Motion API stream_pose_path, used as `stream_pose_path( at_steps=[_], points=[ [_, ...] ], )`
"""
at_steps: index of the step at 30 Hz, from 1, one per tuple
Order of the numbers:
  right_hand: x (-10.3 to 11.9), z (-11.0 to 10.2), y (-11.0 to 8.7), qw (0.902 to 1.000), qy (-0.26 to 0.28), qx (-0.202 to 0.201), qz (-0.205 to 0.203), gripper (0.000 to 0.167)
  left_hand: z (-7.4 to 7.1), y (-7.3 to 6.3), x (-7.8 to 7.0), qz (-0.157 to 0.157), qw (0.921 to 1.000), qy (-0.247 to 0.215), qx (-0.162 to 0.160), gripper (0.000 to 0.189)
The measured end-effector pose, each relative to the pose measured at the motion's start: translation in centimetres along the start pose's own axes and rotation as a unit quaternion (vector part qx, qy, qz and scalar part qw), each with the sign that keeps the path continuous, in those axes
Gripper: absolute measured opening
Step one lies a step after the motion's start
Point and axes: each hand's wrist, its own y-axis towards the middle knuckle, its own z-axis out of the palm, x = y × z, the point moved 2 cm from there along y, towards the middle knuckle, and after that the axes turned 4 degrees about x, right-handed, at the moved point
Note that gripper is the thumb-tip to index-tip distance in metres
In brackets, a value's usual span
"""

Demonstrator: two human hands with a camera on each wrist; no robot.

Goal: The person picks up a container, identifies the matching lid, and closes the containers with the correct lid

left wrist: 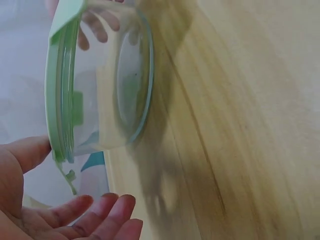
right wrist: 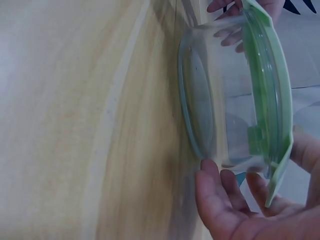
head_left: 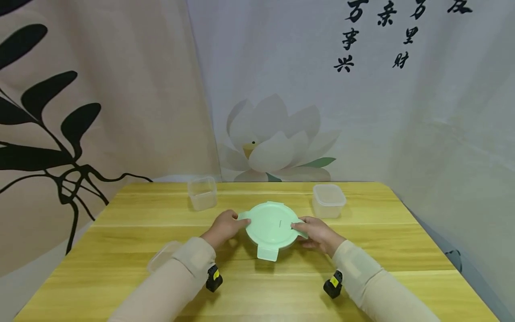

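Observation:
A round clear food container (left wrist: 107,100) with a mint-green snap lid (head_left: 268,223) is between my two hands. The lid sits on its rim, and the front flap (head_left: 268,253) sticks outward. My left hand (head_left: 226,227) holds the lid's left side, thumb on top and fingers below the side flap (left wrist: 69,176). On the opposite side my right hand (head_left: 319,233) grips the lid's right flap (right wrist: 277,182), thumb above and fingers underneath, near the container's wall. Whether the base touches the table cannot be told.
On the wooden table (head_left: 241,299), a clear open-looking box (head_left: 202,193) stands back left and a lidded translucent box (head_left: 329,201) back right. Another clear plastic piece (head_left: 162,256) lies beside the left forearm, partly hidden. A printed curtain (head_left: 257,67) hangs behind the table.

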Motion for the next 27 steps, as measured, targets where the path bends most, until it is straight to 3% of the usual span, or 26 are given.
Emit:
stream_pose_path(
  at_steps=[6, 13, 27],
  points=[
    [0.01, 0.05, -0.01, 1.0000, 0.006, -0.002, -0.001, 0.050, 0.24, -0.31, -0.30, 0.007, 0.9999, 0.008, 0.000, 0.033],
    [-0.08, 0.00, -0.14, 1.0000, 0.007, 0.000, 0.003, 0.051, 0.62, -0.41, -0.45, 0.019, 0.9998, 0.009, 0.003, 0.035],
    [-0.31, -0.07, -0.16, 0.9996, 0.024, 0.010, -0.004, 0.051, 0.90, -0.44, -0.49, -0.006, 0.9962, -0.038, 0.078, 0.032]
  ],
)
